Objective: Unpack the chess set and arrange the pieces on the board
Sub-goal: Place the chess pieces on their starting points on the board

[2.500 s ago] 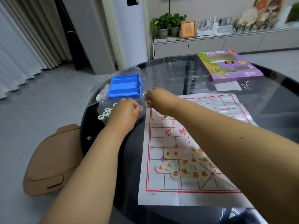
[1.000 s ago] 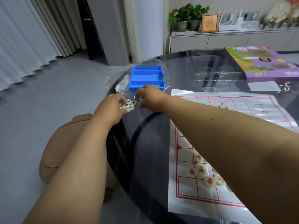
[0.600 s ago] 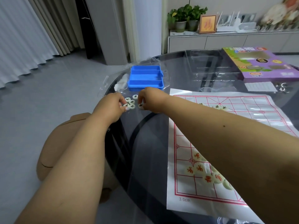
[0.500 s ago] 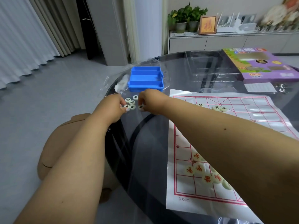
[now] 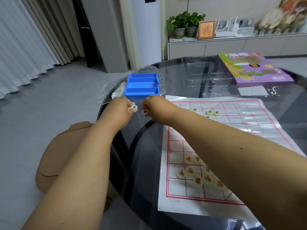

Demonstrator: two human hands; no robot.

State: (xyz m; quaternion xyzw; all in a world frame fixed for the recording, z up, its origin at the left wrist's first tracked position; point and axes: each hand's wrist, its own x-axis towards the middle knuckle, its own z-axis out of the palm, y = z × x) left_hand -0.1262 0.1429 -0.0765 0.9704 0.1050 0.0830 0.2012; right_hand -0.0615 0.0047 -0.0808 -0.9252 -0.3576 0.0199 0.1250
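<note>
Glass table (image 5: 216, 83); chess pieces (image 5: 134, 108) in both hands

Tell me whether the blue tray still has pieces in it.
Empty, as far as it shows: the blue tray sits open-topped and its three compartments show only bare blue plastic.

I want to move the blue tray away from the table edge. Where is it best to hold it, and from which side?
Probably grip the blue tray by its two short end walls, coming from above. It sits flat and open-topped, and its raised rim gives the fingers an edge. Both hands are busy with pieces now.
</note>
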